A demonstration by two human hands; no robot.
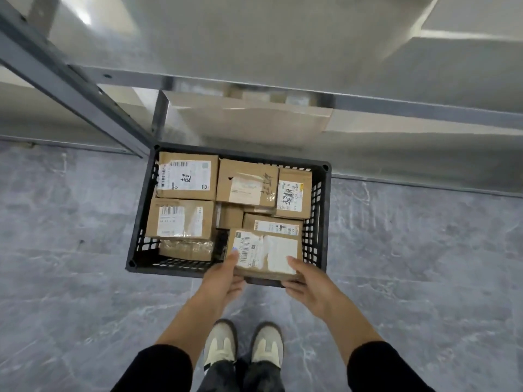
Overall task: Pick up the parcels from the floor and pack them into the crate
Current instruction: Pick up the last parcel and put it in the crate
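Left hand (223, 274) and right hand (310, 284) grasp a labelled parcel (266, 253) by its near corners, fingers hidden beneath, at the black crate's (325, 210) near-right corner. Its label is blurred. The packed parcels (186, 176) beyond bear illegible handwriting.

Floor (85, 278): grey marbled tiles.
Crate (317, 216): black, slatted, stood on the floor beside the rack's foot.
Rack (85, 97): grey metal, upright reached the floor.
Shoes (220, 345): pale, near the crate.
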